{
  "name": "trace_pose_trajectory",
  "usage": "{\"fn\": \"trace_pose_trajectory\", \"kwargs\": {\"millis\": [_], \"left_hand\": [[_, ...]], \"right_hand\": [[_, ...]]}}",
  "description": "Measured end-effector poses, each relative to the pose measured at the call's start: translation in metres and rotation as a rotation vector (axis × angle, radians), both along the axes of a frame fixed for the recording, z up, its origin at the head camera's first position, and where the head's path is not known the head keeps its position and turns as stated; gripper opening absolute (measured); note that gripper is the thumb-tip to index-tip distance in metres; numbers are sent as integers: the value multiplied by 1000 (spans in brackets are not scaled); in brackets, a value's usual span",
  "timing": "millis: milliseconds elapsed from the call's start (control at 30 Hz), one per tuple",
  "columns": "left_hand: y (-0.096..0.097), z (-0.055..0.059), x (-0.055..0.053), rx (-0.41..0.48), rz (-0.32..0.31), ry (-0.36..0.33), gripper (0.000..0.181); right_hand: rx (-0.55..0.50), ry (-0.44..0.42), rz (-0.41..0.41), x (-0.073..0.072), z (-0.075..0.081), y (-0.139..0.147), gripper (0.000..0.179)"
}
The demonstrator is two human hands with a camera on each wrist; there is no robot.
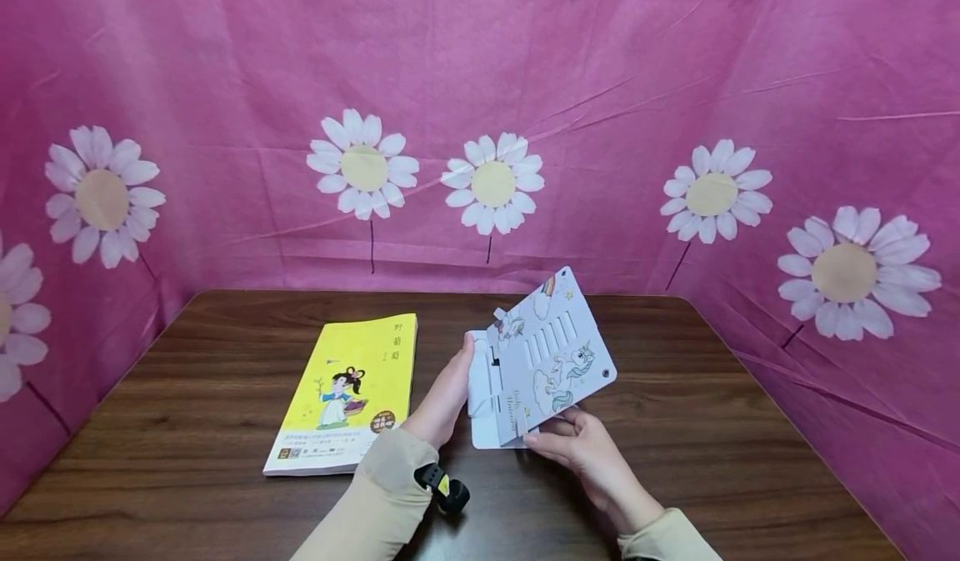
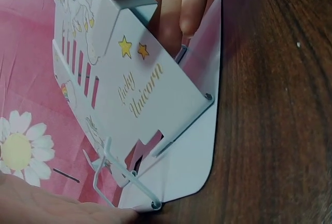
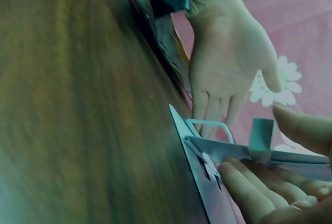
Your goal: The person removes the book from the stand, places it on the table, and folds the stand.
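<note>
Your right hand (image 1: 581,453) pinches the raised panel (image 1: 547,394) of the unicorn stand (image 1: 487,438), mid-table (image 1: 675,436); your left hand (image 1: 448,398), fingers straight, is at its left edge; you seem to be setting the angle; next move calls for steady support; the yellow book (image 1: 348,353) lies left; behind hangs pink cloth (image 1: 585,86).

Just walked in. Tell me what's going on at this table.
A person is handling a white, flat-panelled stand printed with unicorns. The right grip holds its upper panel near the lower edge, while the straight-fingered left grip is at the stand's left side. The panel is raised at a slant above the white base. A yellow-and-white paperback book lies to the left on the dark brown wood-grain table.
</note>
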State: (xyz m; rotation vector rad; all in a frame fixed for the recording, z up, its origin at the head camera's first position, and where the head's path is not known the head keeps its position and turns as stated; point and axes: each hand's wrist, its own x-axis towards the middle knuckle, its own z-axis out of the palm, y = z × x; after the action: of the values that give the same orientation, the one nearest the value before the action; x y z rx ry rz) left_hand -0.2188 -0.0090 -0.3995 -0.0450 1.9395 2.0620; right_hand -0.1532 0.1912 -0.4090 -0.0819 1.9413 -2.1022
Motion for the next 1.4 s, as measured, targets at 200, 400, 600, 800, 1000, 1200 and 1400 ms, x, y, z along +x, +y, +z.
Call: {"fn": "trace_pose_trajectory", "kwargs": {"millis": [200, 400, 600, 800, 1000, 1200, 1400], "left_hand": [[2, 6, 7, 20, 6, 26, 93], [8, 13, 14, -11, 17, 49, 89], [14, 18, 22, -47, -16, 55, 85], [21, 19, 30, -52, -51, 95, 92], [30, 22, 36, -39, -51, 114, 88], [41, 21, 42, -89, -49, 166, 87], [52, 14, 46, -226, -59, 280, 88]], "right_hand": [[71, 27, 35, -4, 4, 14, 64], [60, 24, 21, -11, 10, 28, 62], [90, 33, -2, -15, 13, 43, 55], [38, 61, -5, -19, 16, 60, 48], [0, 73, -36, -23, 17, 74, 32], [1, 60, -88, -25, 17, 82, 40], [-12, 37, -128, -27, 16, 89, 39]]}}
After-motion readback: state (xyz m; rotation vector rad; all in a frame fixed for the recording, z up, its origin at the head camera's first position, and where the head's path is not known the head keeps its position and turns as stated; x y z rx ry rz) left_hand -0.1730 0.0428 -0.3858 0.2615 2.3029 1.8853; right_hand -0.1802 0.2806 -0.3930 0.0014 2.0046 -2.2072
